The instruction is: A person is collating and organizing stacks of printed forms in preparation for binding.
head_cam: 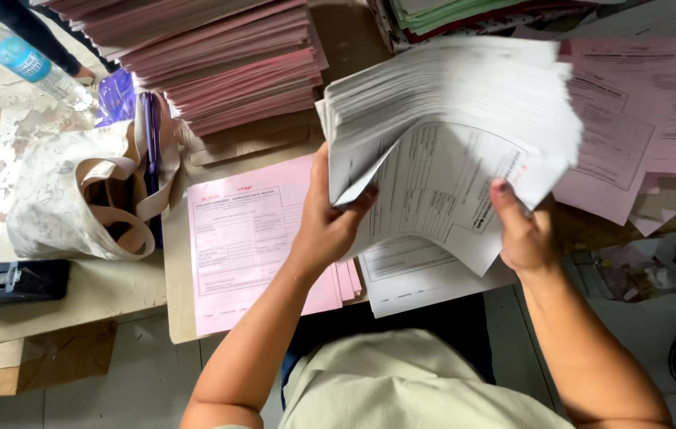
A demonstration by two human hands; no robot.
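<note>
Fanning out above the tabletop [179,318], a thick stack of white printed forms [449,103] sits raised between both hands. The left hand [330,222] is closed around the stack's lower left corner, thumb on top and fingers curled beneath. The right hand [524,230] pinches the lower edge of the outer sheets, thumb pressed on the paper, so the leaves splay toward that side.

Judging by the loose fan, the sheets could slide out of order or spill if either grip slackens, since only the corners are held.

Just below the left hand lies a pile of pink forms [250,254], and under the right hand a single white sheet [425,286]. Beyond the left hand rises a tall heap of pink folders [226,63]; further to its outer side are a cloth tote bag [75,191], a plastic water bottle [28,59] and a black stapler [12,282]. Loose pink sheets [640,119] crowd the space beyond the right hand, leaving little room for setting the stack down.
</note>
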